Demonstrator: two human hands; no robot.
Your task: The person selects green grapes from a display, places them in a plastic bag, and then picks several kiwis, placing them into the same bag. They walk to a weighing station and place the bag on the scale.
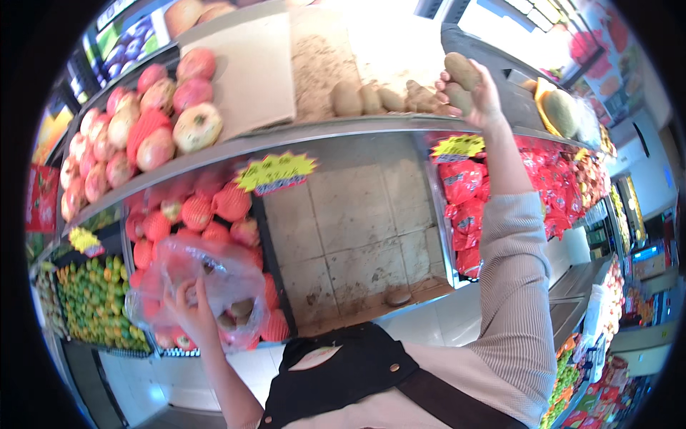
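My right hand [485, 96], at the upper right, grips brown kiwifruit [461, 72] above the end of the upper shelf. More brown fruit, apparently kiwifruit [347, 99], stands in a row on that shelf, left of the hand. Low on the left, my left hand [190, 308] is at a clear plastic bag [214, 268], with fingers against its film; the bag rests over pink net-wrapped fruit [197, 213]. A few dark brown fruits [242, 308] lie in the bag. How firmly the left fingers hold the film is hard to tell.
Pomegranates [161, 96] are piled at the upper left beside a cardboard sheet [241, 75]. The metal shelf edge [332, 128] runs between the tiers. Yellow price signs [278, 172] hang below it. Red packets [463, 182] fill a right-hand bin; small green-orange fruit [99, 300] lies far left.
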